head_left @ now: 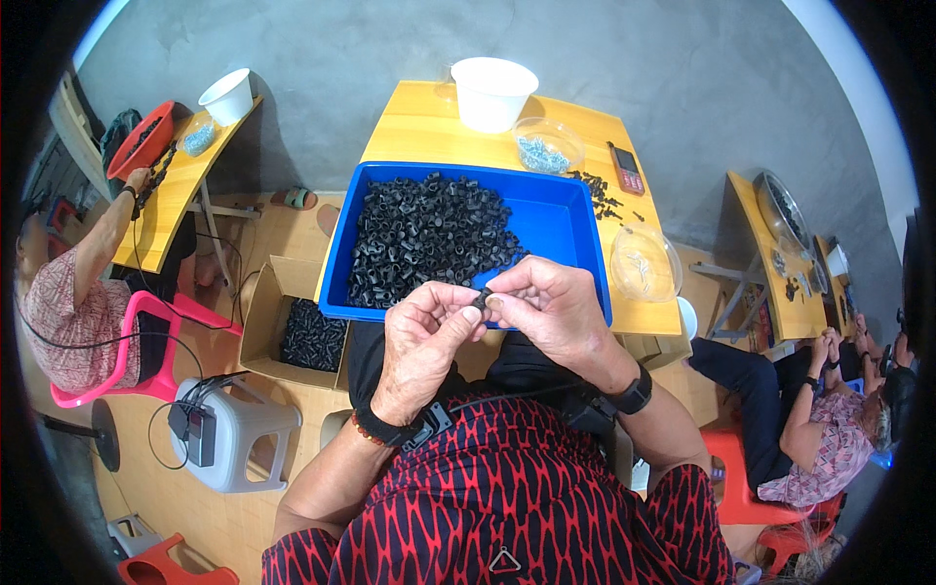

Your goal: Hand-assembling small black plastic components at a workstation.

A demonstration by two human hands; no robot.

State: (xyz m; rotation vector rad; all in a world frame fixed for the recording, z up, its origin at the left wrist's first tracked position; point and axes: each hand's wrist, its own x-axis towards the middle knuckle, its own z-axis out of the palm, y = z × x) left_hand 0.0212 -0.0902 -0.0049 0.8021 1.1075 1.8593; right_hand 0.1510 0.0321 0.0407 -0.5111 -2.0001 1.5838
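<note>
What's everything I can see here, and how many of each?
tables: at least three, yellow, across the room
tray: one, blue, centre table
small parts: uncountable, black, in tray
mobile phone: one, red and black, centre table
bowls: at least three, clear, centre and left tables
large buckets: two, white, centre and left tables
basin: one, red, left table
cardboard box: one, brown, floor left
chair: one, pink, far left
stools: several, grey and red, floor
workers: two or more, patterned tops, both sides
held part: one, black, between both hands
left hand: one, bare, near tray
right hand: one, bare, near tray
</note>
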